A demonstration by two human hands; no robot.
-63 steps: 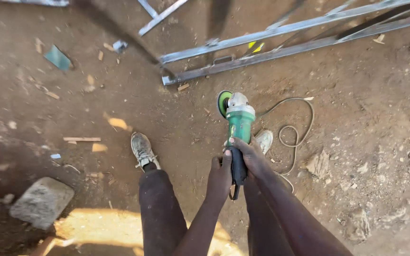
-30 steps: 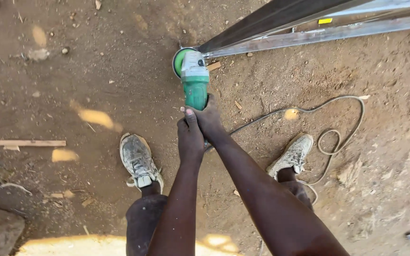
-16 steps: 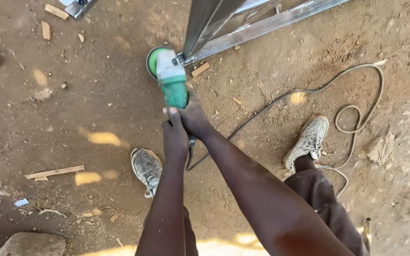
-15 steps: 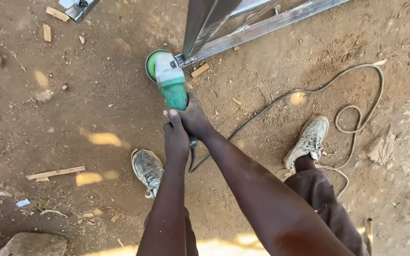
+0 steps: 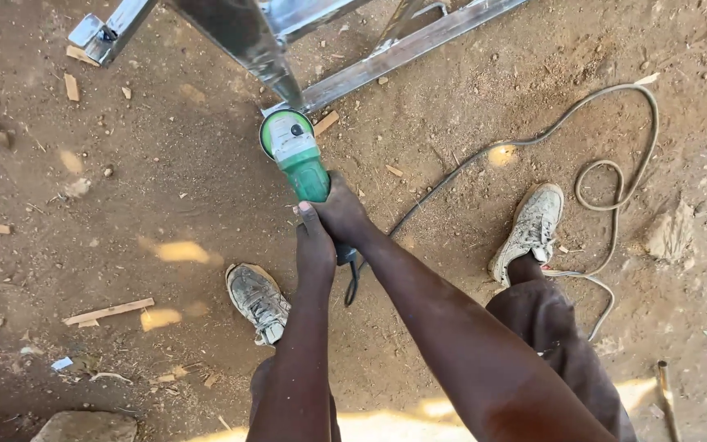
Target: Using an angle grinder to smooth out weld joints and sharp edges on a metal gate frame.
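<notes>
Bare brown dirt fills the head view, littered with wood chips, a flat stone [image 5: 83, 427] at the bottom edge and a grey cable [image 5: 607, 176] looping on the right. A steel frame [image 5: 403, 49] of square tubes lies across the top. Both hands clench a green angle grinder [image 5: 298, 160]: the right hand [image 5: 339, 214] around its body, the left hand [image 5: 314, 245] just behind it. Its disc end sits beside the frame's corner. Compared with half a second ago, the grinder has moved closer to the frame, and the view has shifted slightly.
</notes>
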